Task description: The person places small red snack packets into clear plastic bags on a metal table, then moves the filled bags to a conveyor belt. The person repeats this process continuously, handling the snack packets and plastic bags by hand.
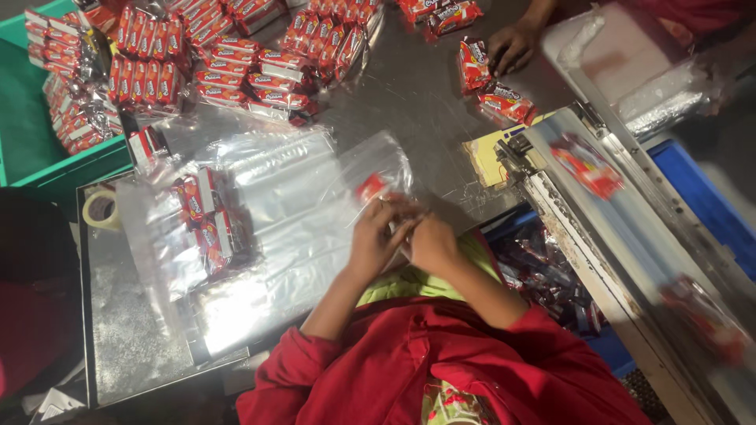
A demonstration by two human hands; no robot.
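Note:
My left hand [376, 238] and my right hand [431, 241] meet at the table's near edge, both pinching the edge of a clear plastic bag [378, 169]. One red snack packet [370, 187] sits inside it, just above my left fingers. A stack of flat clear bags [291, 212] lies to the left of my hands. Further left, a clear bag filled with red packets [206, 220] rests on the metal table [409, 102]. Both my sleeves are red.
Many red packets [228, 63] are piled at the table's far side, with more in a green crate [31, 134]. Another person's hand [512, 47] touches packets [492, 83] at the far right. A conveyor [630, 228] carries packets on the right. A tape roll [100, 208] lies left.

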